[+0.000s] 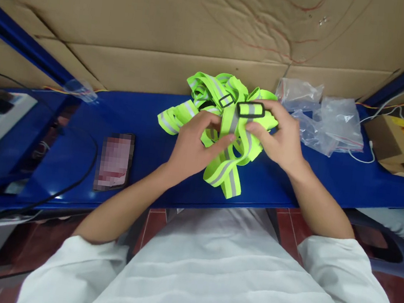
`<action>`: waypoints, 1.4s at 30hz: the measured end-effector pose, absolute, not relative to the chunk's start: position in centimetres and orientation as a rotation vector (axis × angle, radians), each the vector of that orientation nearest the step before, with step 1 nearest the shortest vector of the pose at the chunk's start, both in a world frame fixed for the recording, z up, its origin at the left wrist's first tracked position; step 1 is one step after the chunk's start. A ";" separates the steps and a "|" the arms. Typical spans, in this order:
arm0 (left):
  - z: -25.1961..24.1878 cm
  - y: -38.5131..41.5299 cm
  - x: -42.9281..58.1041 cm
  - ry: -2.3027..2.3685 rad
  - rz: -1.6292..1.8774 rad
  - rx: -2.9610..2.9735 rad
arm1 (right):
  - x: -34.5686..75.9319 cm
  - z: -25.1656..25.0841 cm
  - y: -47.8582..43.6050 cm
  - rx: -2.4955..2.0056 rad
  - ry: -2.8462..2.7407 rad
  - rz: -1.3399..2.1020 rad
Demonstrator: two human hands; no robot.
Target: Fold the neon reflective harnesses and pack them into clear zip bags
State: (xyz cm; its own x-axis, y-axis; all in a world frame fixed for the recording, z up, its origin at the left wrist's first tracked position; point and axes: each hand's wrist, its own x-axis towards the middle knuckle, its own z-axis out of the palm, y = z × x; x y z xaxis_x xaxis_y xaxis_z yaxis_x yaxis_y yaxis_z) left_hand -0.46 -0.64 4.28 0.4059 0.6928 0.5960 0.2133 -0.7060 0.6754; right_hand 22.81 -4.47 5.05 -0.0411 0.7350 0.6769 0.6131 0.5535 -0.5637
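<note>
Lower loops [230, 177]: bands of yellow-green with a grey stripe, lying toward the body, short of the near edge of the blue worktop [278, 188].
Phone [114, 163]: flat on the worktop, well apart to the left, its long side running roughly near to far.
Left hand [197, 143]: grip narrow, holding the yellow-green strap [231, 120], thumb on the near face, forefinger partly hidden behind; it sits left of the black buckle [250, 116] and a little nearer the body.
Right hand [283, 134]: grip narrow too, forefinger bent along the buckle's far right end, thumb against the strap just below; whether it pinches the buckle itself or only the webbing is hard to tell.
Buckle's long axis: left to right, roughly along the worktop, with webbing showing crosswise inside its frame; its right end touches the right hand, the nearer of the two.
Second buckle [226, 100]: tilted, just left of the first, beyond the left fingertips.
Strap pile [212, 84]: tangled, behind both hands.
Clear plastic bags [338, 121]: right of the pile, beside an open carton [389, 150].
Cardboard panel [183, 31]: upright at the back.
</note>
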 end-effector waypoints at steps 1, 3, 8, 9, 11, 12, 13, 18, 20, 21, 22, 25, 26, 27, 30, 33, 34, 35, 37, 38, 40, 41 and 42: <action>4.1 -0.3 -0.4 0.776 1.261 2.137 | 22.9 5.1 -4.6 -1.097 -1.805 0.149; 3.6 0.4 -0.5 0.749 1.262 2.012 | 23.3 5.2 -4.5 -1.020 -1.958 0.189; 2.5 1.4 -0.4 0.654 1.206 1.525 | 24.2 5.0 -3.9 -0.908 -2.108 0.252; 2.4 1.4 -0.4 0.667 1.127 1.419 | 24.3 5.0 -3.9 -0.918 -2.097 0.224; 2.3 1.3 -0.4 0.689 0.920 1.230 | 24.3 5.0 -3.8 -0.954 -2.090 0.161; 2.4 1.2 -0.4 0.679 0.815 1.172 | 24.3 5.0 -3.7 -0.970 -2.101 0.138; 2.5 1.2 -0.5 0.649 0.736 1.143 | 24.3 5.0 -3.7 -0.975 -2.118 0.123; 4.0 1.0 -1.4 0.490 0.586 1.236 | 24.8 4.7 -3.5 -0.945 -2.185 0.050; 4.4 1.0 -1.8 0.471 0.530 1.271 | 25.0 4.5 -3.4 -0.944 -2.205 0.040; 4.5 0.9 -1.9 0.473 0.518 1.278 | 25.0 4.5 -3.4 -0.938 -2.215 0.050; 4.6 0.9 -2.0 0.486 0.523 1.283 | 25.0 4.4 -3.4 -0.924 -2.223 0.071; 4.5 0.5 -2.0 0.554 0.596 1.284 | 24.9 4.6 -3.6 -0.883 -2.225 0.180; 4.5 0.4 -2.0 0.559 0.614 1.280 | 24.8 4.8 -3.6 -0.876 -2.209 0.224; 4.6 0.2 -1.9 0.551 0.628 1.276 | 24.6 4.9 -3.7 -0.870 -2.186 0.271; 4.9 0.0 -2.0 0.518 0.668 1.275 | 24.3 5.4 -3.8 -0.831 -2.108 0.414; 5.3 0.0 -2.2 0.516 0.657 1.295 | 24.3 5.6 -3.8 -0.819 -2.068 0.522; 5.4 0.0 -2.2 0.523 0.650 1.300 | 24.4 5.7 -3.8 -0.836 -2.061 0.548; 5.4 0.0 -2.3 0.528 0.644 1.303 | 24.5 5.7 -3.8 -0.860 -2.058 0.569; 5.5 0.0 -2.5 0.524 0.632 1.297 | 24.8 5.9 -3.9 -0.902 -2.067 0.597; 5.5 0.0 -2.6 0.507 0.625 1.294 | 25.0 6.0 -4.1 -0.910 -2.082 0.593; 5.4 0.0 -2.8 0.444 0.616 1.296 | 25.1 6.1 -4.3 -0.891 -2.115 0.511; 5.4 0.1 -2.9 0.412 0.618 1.303 | 25.1 6.2 -4.5 -0.868 -2.125 0.430; 5.4 0.1 -3.0 0.391 0.625 1.314 | 25.0 6.2 -4.7 -0.851 -2.129 0.338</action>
State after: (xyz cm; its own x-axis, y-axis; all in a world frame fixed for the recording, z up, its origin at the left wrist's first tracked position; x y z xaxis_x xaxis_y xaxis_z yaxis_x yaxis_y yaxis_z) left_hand -2.95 0.14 5.39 0.7758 0.6259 0.0800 -0.2023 0.1266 0.9711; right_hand 25.00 -4.66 6.24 -0.4528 0.6734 0.5844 0.4591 0.7379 -0.4947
